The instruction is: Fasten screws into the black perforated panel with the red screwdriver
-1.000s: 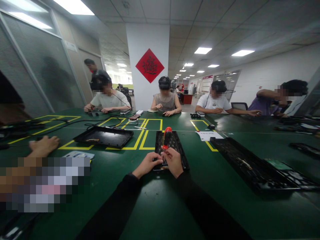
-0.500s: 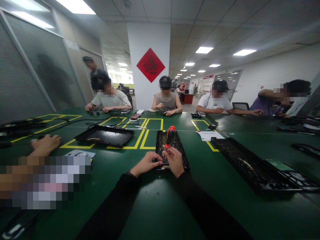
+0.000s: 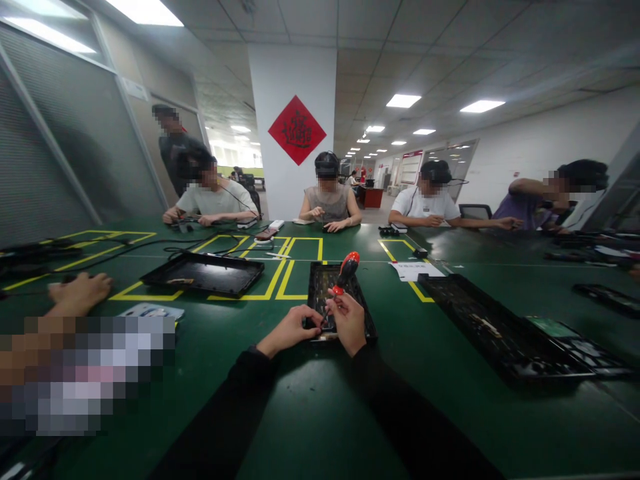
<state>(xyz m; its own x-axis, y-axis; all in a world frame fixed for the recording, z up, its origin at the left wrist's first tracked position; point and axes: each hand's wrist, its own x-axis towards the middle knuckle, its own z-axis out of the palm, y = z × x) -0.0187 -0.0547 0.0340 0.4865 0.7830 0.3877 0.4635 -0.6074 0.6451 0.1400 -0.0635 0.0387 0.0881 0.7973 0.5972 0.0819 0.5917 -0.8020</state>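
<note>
In front of me a black plastic casing (image 3: 354,288) with an open, ribbed inside lies on the green table. My right hand (image 3: 349,323) is closed around the lower part of a screwdriver (image 3: 346,272) with a red and black handle. The screwdriver leans a little to the right, its shaft reaching down into the casing's near end. At the casing's near left corner is my left hand (image 3: 290,331), thumb and fingers drawn together close to the screwdriver's tip. What those fingers hold is too small to make out.
A black shallow tray (image 3: 205,275) lies left of the casing. A long black casing (image 3: 500,327) and a white paper (image 3: 416,271) are on the right. A neighbour's hand (image 3: 83,291) rests at left. Several people sit across the table, with cables (image 3: 125,250) at the back left.
The screwdriver's handle has tipped slightly to the right. My hands stay at the casing's near end. The whole view has shifted a little.
</note>
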